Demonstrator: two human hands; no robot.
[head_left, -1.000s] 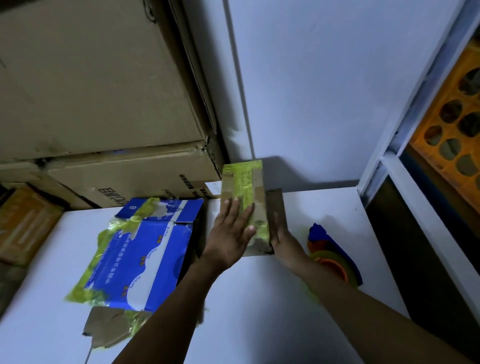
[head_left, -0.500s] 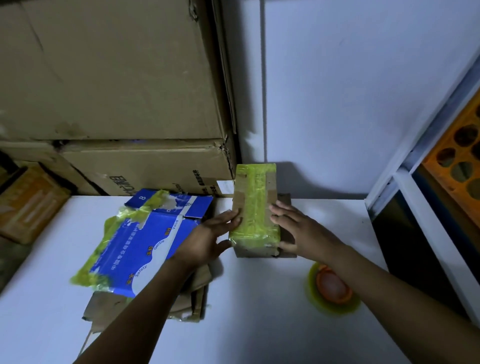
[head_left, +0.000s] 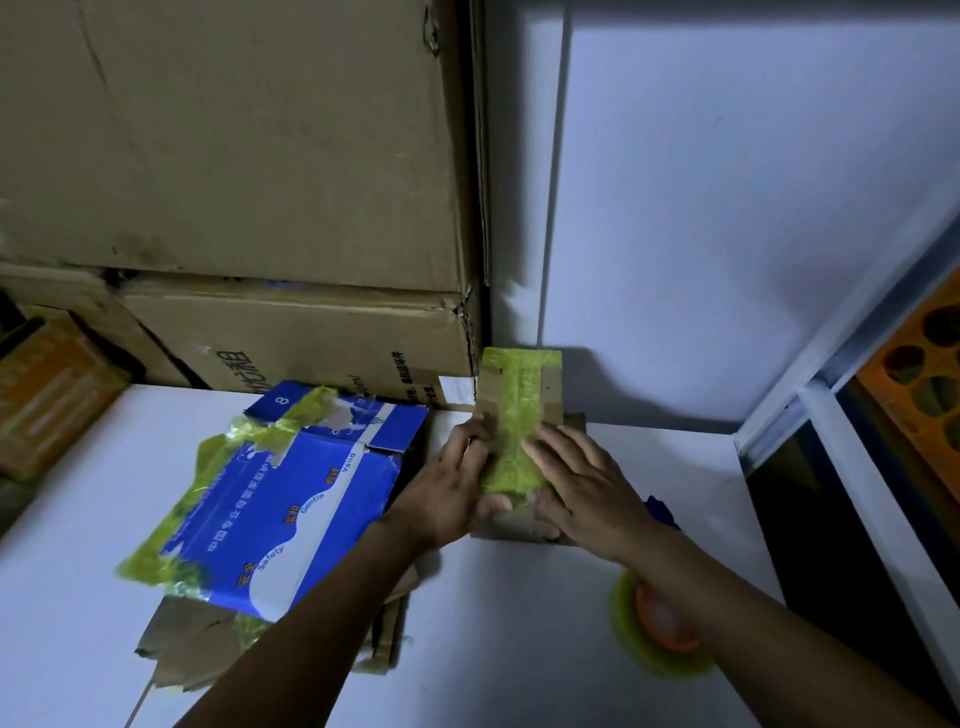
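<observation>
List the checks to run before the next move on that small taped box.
1. Left hand grips the small box at its left side: ok.
2. Right hand lies flat on its top: ok.
3. Green tape stuck down at the near end: cannot tell, hands cover it.
4. Tape roll beside the right forearm: ok.
5. Free space on the left: not ok, blue carton lies close.

Dim room: white wall (head_left: 727, 208) behind white table (head_left: 78, 545), cardboard cartons (head_left: 234, 156) stacked left.
</observation>
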